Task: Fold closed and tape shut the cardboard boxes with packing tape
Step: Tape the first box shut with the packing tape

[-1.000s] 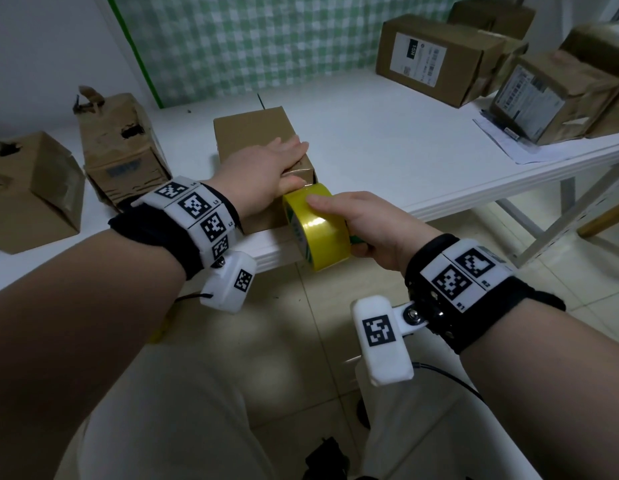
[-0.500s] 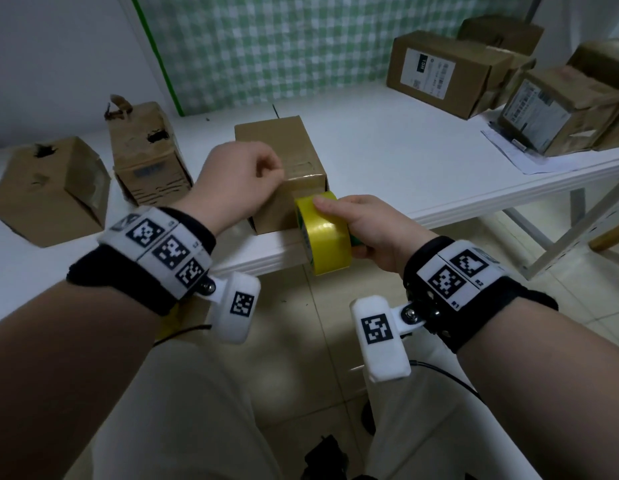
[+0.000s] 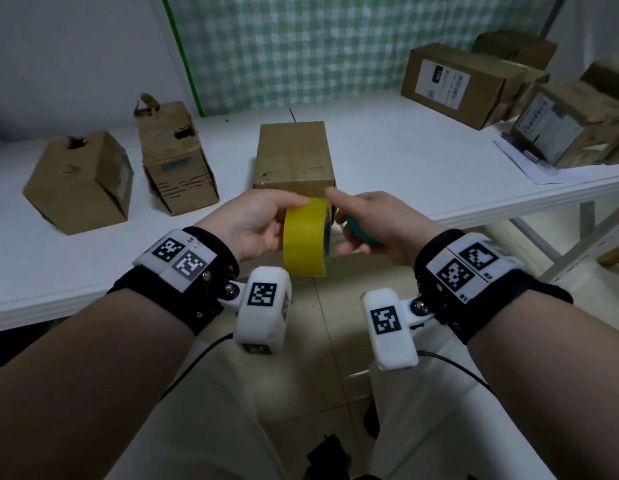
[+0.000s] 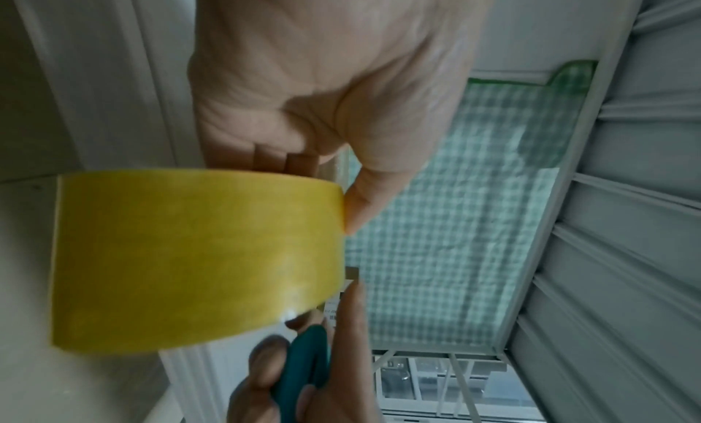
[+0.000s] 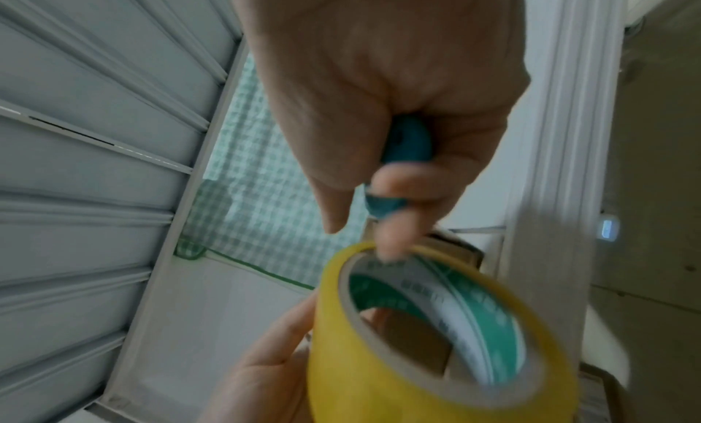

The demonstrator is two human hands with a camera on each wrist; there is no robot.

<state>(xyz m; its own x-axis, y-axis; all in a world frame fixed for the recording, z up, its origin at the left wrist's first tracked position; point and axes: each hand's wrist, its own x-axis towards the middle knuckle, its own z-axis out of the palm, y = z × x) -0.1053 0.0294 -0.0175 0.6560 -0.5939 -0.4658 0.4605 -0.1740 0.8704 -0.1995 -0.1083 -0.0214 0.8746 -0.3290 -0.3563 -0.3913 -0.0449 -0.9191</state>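
A yellow packing tape roll (image 3: 306, 237) is held up in front of the table edge, just short of a closed brown cardboard box (image 3: 294, 154). My left hand (image 3: 256, 226) grips the roll from the left, thumb on its rim (image 4: 362, 201). My right hand (image 3: 374, 220) has its fingers curled round a teal-handled tool (image 3: 358, 230), and its index fingertip touches the top rim of the roll (image 5: 436, 339). The tool (image 5: 407, 141) shows only as a teal handle; its working end is hidden. The box's near top edge looks scuffed.
Two worn boxes (image 3: 79, 181) (image 3: 176, 157) stand at the left of the white table (image 3: 474, 209). Labelled boxes (image 3: 464, 84) (image 3: 571, 126) and a paper sheet (image 3: 529, 168) sit at the back right. A green checked cloth (image 3: 335, 46) hangs behind.
My left hand has left the top of the box and taken the roll. Both hands and the roll have drawn back from the box front, and my right fingers now only touch the rim.
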